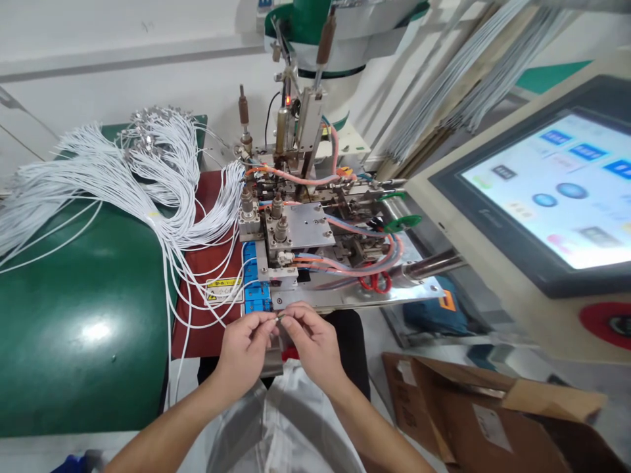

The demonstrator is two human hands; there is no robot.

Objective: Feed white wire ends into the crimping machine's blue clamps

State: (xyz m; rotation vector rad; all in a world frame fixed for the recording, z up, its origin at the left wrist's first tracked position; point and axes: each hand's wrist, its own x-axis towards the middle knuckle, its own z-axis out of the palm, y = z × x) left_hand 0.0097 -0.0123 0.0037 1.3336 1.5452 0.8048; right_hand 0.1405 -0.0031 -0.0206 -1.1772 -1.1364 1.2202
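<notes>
My left hand [249,345] and my right hand [313,341] meet at the front edge of the machine, both closed in a pinch. Between the fingertips is a tiny wire end [280,316], greenish-yellow and partly covered by the fingers. A white cable [217,320] runs from the left towards my left hand; its last stretch is hidden. Just beyond the hands lies a row of blue blocks [255,279] on the edge of a bench-top machine [300,223] with metal plates, cylinders and orange and blue air tubes.
A large bundle of white cables [148,190] lies over a green table [83,335] and a red-brown surface [197,256] at left. A tilted touch screen [557,190] with a red button [608,325] stands at right. Below it is an opened cardboard box [444,407].
</notes>
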